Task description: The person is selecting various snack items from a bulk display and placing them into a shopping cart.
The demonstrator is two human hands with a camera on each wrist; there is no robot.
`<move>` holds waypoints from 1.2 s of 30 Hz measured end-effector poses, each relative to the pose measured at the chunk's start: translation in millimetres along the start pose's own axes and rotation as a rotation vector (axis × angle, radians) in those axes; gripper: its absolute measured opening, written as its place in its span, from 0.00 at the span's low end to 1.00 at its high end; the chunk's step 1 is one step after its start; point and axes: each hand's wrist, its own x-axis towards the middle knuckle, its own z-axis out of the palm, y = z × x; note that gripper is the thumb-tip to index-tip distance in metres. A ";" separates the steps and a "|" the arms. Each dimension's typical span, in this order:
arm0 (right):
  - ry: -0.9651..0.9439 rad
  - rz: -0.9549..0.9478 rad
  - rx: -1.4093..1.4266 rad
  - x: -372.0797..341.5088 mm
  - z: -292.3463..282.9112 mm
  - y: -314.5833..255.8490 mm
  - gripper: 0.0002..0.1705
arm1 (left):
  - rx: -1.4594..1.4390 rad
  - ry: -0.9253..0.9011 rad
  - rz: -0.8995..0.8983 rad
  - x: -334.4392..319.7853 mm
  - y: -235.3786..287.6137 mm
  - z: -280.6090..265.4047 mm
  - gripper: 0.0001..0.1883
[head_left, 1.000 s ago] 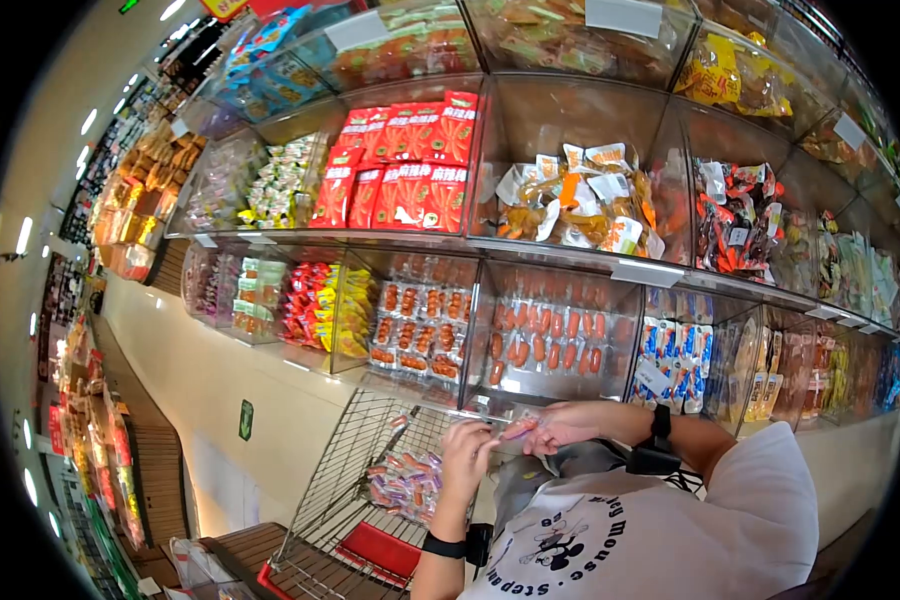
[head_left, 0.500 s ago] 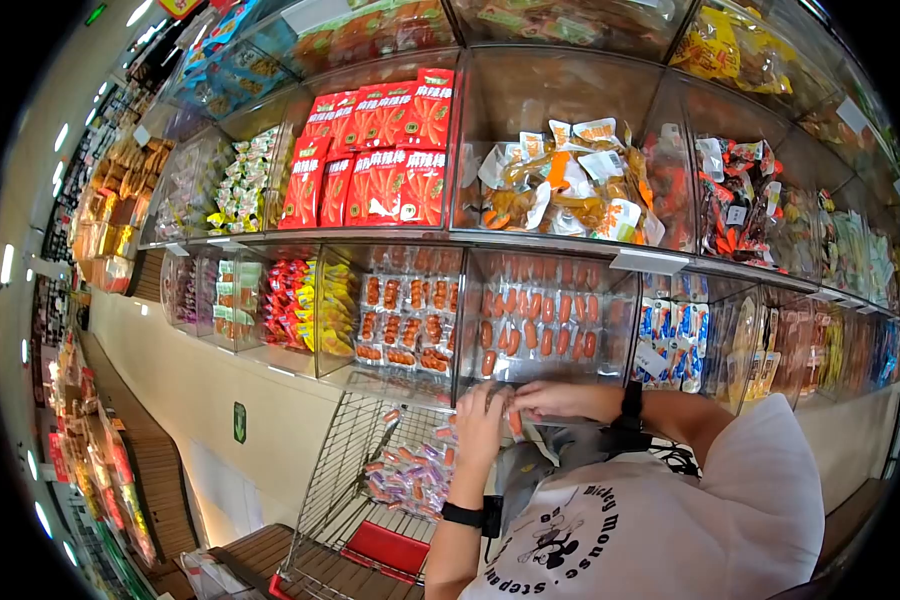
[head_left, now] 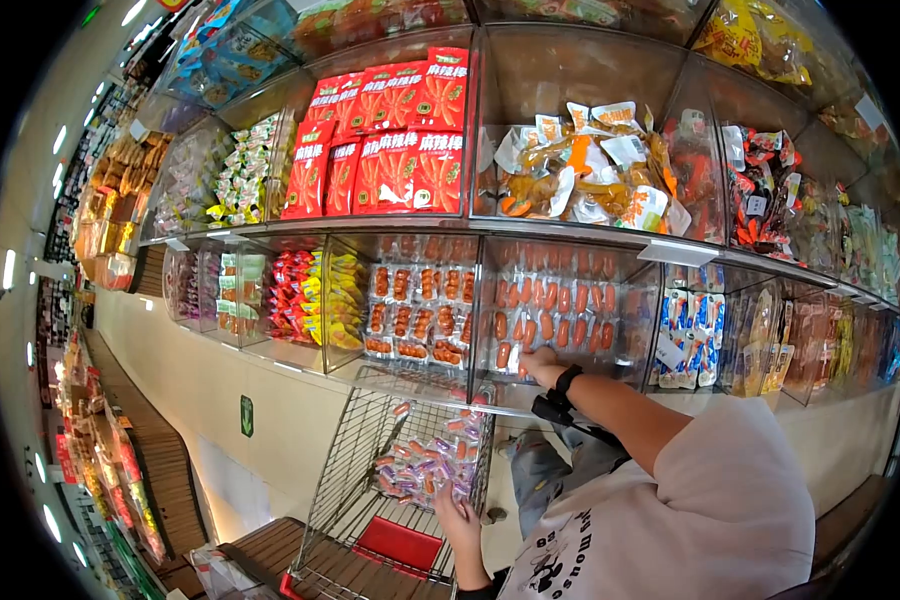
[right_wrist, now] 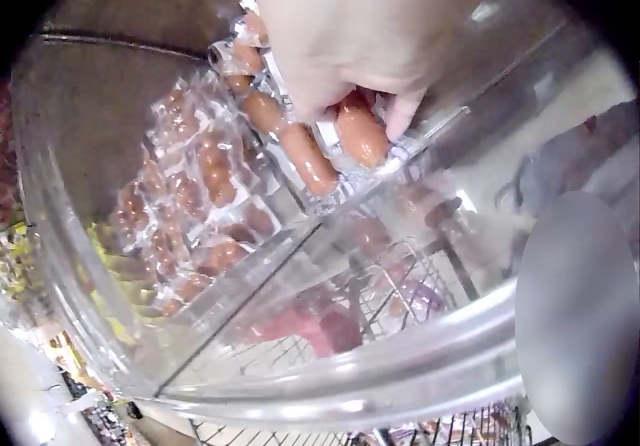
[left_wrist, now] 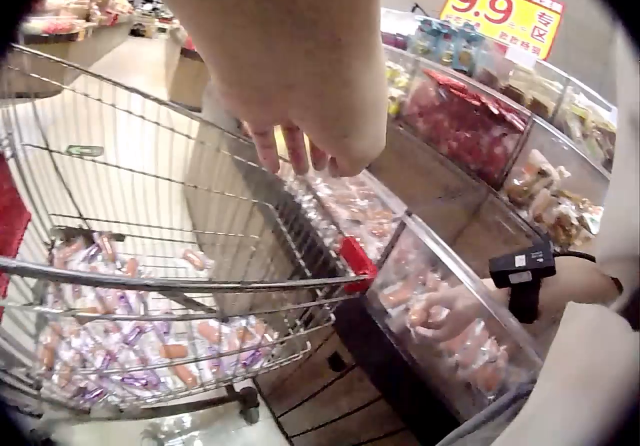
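The right hand [head_left: 541, 367] reaches into the clear bin of wrapped sausages [head_left: 547, 298]. In the right wrist view, the right hand [right_wrist: 350, 46] has its thumb and fingers around one wrapped sausage [right_wrist: 361, 131] at the bin's front; another sausage [right_wrist: 308, 159] lies beside it. The left hand [head_left: 457, 515] is over the shopping cart, above a loose heap of wrapped sausages [head_left: 420, 465]. In the left wrist view, the left hand [left_wrist: 300, 131] has relaxed, spread fingers with nothing seen between them.
The cart [head_left: 320, 480] stands against the shelf, with a red panel [head_left: 400, 545]. Left of the sausage bin is a bin of small packed snacks [head_left: 420, 312]; above are red packets [head_left: 380, 150] and brown snack packs [head_left: 585, 175]. Clear bin walls divide the compartments.
The hands were together in front of the bin and have separated. The left hand has moved down over the cart, and the right has gone forward into the bin and taken hold of a sausage.
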 end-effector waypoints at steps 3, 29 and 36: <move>0.017 -0.077 -0.045 -6.1 -4.8 -5.4 0.19 | -0.029 0.029 -0.129 -30.3 -25.1 -2.9 0.20; -0.034 -0.011 -0.232 9.9 5.2 -15.5 0.15 | -0.028 -0.023 -0.188 -63.7 -52.6 -27.2 0.20; -0.109 -0.176 -0.179 13.1 -3.3 -4.0 0.16 | -0.076 0.005 -0.257 -79.5 -87.3 -26.6 0.19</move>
